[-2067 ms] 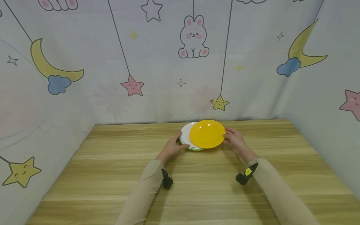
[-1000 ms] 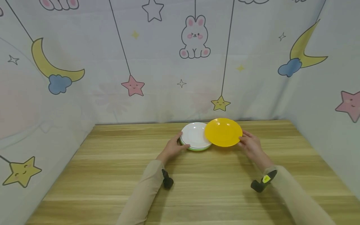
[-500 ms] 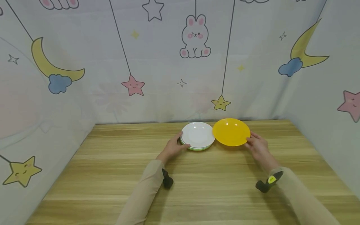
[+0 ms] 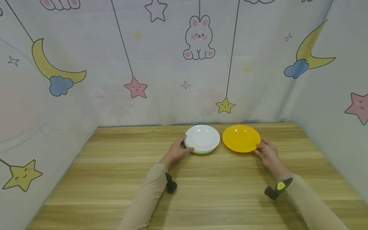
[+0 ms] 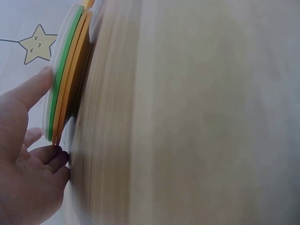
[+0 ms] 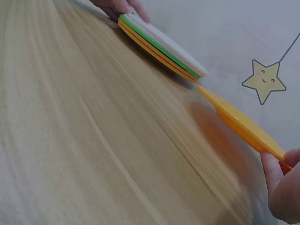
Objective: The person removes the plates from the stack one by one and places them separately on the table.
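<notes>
A stack of plates [image 4: 202, 138] with a white one on top stands near the table's back edge. The left wrist view shows green [image 5: 64, 65] and orange plates [image 5: 70, 75] under the white. My left hand [image 4: 175, 152] grips the stack's left rim, thumb on the near side, fingers round the far side. To the right, a yellow plate [image 4: 241, 138] is pinched at its right rim by my right hand [image 4: 268, 155], thumb above and fingers below. In the right wrist view the yellow plate [image 6: 248, 130] hangs slightly above the table beside the stack.
The wooden table [image 4: 201, 198] reaches back to a white cloth wall [image 4: 161, 64] printed with stars, moons and a rabbit. Similar cloth hangs at the left and right sides. Each wrist carries a small black camera.
My right hand has carried the yellow plate rightward from over the white plate, and lowered it slightly at the end. My left hand has stayed at the stack.
</notes>
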